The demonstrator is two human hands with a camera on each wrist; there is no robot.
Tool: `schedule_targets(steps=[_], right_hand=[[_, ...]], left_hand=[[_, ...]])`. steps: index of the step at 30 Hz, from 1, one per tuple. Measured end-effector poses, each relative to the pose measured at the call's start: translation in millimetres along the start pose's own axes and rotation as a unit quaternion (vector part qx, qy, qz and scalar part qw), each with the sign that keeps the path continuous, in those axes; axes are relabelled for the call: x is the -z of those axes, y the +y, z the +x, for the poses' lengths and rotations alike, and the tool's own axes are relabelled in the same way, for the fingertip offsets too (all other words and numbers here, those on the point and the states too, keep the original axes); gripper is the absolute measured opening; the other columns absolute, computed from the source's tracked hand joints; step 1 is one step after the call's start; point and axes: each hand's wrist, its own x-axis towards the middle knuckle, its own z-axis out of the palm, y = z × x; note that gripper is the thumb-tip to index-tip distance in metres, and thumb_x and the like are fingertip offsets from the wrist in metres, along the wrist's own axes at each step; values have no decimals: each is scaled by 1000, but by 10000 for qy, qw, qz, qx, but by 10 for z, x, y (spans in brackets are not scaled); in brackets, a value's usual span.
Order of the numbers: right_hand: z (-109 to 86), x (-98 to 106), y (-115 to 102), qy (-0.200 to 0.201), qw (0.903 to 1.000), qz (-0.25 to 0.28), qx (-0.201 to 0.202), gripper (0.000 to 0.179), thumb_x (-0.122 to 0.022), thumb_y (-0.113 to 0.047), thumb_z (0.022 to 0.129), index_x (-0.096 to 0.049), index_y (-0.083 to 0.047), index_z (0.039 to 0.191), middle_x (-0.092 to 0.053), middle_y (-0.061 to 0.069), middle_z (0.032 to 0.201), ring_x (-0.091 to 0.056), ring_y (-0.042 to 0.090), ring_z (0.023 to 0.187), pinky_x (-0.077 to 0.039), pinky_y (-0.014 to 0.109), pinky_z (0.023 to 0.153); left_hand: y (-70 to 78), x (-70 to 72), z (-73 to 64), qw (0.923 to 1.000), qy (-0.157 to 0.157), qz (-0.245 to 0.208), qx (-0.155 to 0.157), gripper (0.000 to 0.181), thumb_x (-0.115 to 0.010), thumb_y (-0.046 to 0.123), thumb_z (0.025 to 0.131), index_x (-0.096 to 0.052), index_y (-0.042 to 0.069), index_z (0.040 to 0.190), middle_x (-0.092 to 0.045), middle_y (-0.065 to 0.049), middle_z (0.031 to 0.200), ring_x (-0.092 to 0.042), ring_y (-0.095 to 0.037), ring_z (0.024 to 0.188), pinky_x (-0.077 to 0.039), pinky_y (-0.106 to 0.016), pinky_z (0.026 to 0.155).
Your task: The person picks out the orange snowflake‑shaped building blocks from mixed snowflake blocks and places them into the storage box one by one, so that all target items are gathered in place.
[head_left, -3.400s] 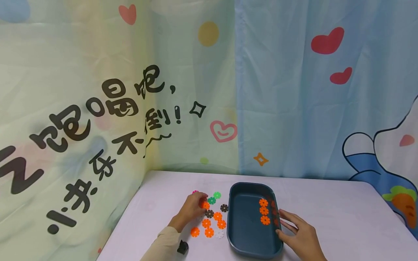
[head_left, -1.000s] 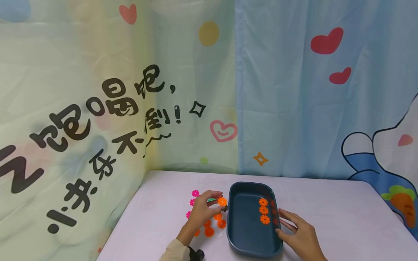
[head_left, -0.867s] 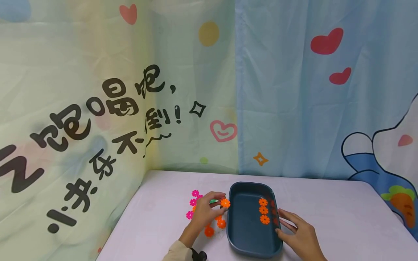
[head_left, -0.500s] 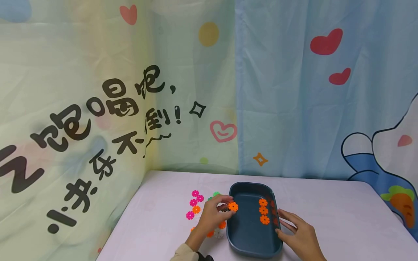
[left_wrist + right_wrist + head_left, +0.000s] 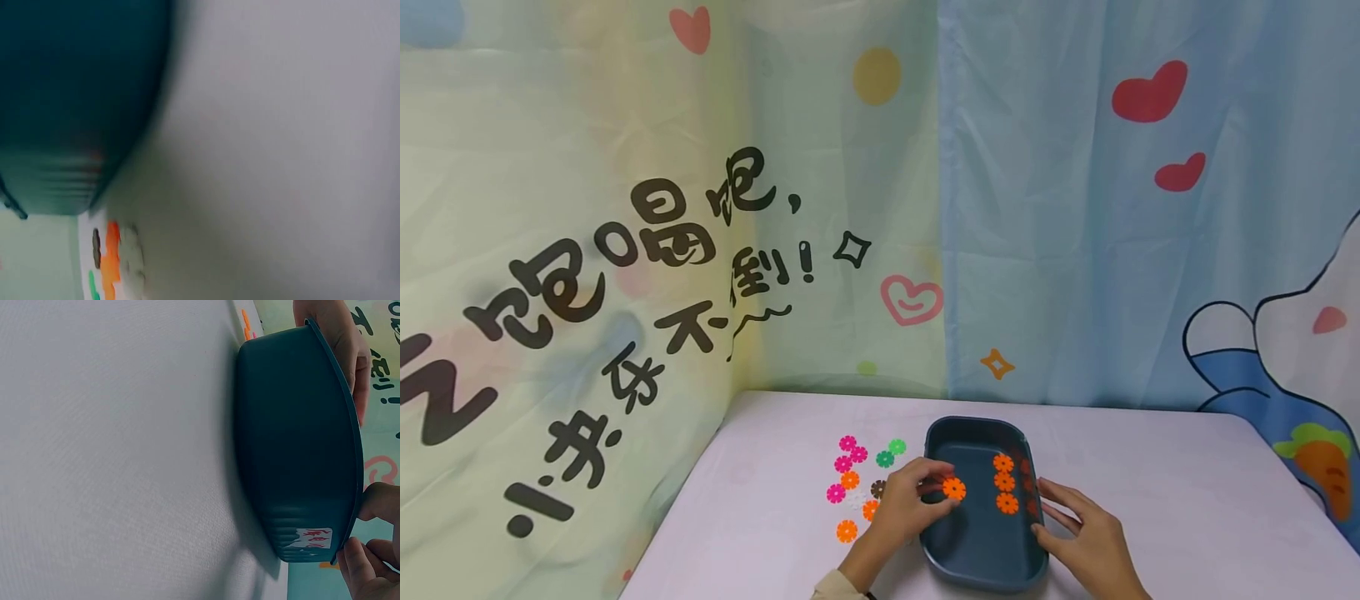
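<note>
Over the left half of a dark blue tray (image 5: 977, 550), my left hand (image 5: 904, 507) pinches an orange snowflake disc (image 5: 954, 488) between thumb and fingertips. Three orange discs (image 5: 1004, 481) lie in a column on the tray floor near its right wall. My right hand (image 5: 1088, 533) holds the tray's right rim, thumb and fingers at the edge. The right wrist view shows the tray's outer wall (image 5: 300, 437), with that hand's fingers (image 5: 359, 565) at the rim. In the left wrist view, the tray (image 5: 75, 81) looms blurred; the held disc is out of that view.
Left of the tray lie loose discs: several pink (image 5: 843, 463), green (image 5: 885, 459), brown (image 5: 877, 489), white (image 5: 856, 500) and more orange ones (image 5: 847, 531). My left hand hides some. Printed curtains (image 5: 1045, 250) hang behind the white table (image 5: 1187, 492).
My left hand picked an orange disc from the loose group and carried it right, across the tray's left rim to above its inside. The right hand and tray stay in place.
</note>
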Motion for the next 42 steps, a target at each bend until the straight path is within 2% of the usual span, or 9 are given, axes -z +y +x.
schedule_targets(steps=[4,9,14,19,22,27,33,37,42], right_hand=[[2,3,-9,15,10000,-53,-79,67,-79,0,77,-52,0,138,-53,20,135,-59,35,115,-53,27,85],[-1,1,-10,40,10000,-61,-17,66,-80,-1,77,-53,0,137,-54,20,134,-60,35,115,-54,28,85],[1,5,-1,75,9999,-111,104,64,-79,0,77,-54,-1,136,-55,19,133,-61,33,114,-54,28,84],[1,13,9,128,9992,-168,350,64,-79,4,75,-55,1,134,-56,20,131,-61,34,113,-54,29,83],[4,19,18,155,9986,-166,483,63,-79,6,74,-56,3,133,-57,20,130,-62,34,112,-54,29,83],[0,22,26,161,9980,-183,581,63,-80,6,73,-56,3,132,-58,19,129,-61,33,112,-54,30,83],[4,19,28,162,9980,-152,587,63,-79,8,72,-56,5,131,-57,20,129,-62,34,111,-54,30,83],[6,18,30,161,9983,-137,548,64,-80,8,72,-56,5,131,-57,20,129,-62,34,111,-54,30,83],[6,19,37,168,9985,-146,500,64,-80,7,72,-56,5,132,-57,20,130,-62,34,112,-53,31,83]], left_hand=[[29,-93,21,9996,-154,67,-213,41,-81,5,78,-67,5,116,-64,4,108,-62,-4,98,-54,-26,84],[44,-209,76,9975,-308,293,-558,39,-81,6,79,-67,4,116,-63,4,107,-61,-2,98,-52,-19,82],[77,-291,121,9954,-390,552,-675,38,-81,9,79,-68,9,116,-62,6,107,-60,0,97,-50,-14,81],[110,-358,161,9905,-562,815,-956,39,-81,9,79,-68,7,116,-63,3,108,-60,-1,99,-50,-14,81],[134,-395,192,9845,-655,1198,-1101,38,-81,12,80,-68,7,116,-64,3,110,-59,0,100,-50,-14,81],[167,-458,248,9724,-809,1849,-1167,37,-80,18,82,-68,12,116,-64,6,110,-57,3,99,-46,-8,82],[161,-536,295,9656,-991,2090,-1193,38,-81,16,81,-68,11,116,-65,5,108,-57,4,96,-44,-6,81],[156,-588,297,9592,-1115,2300,-1206,40,-81,16,80,-67,11,118,-65,6,109,-57,3,98,-44,-8,83],[141,-650,288,9552,-1243,2437,-1130,41,-82,17,80,-67,11,118,-64,6,111,-56,2,97,-44,-8,83]])
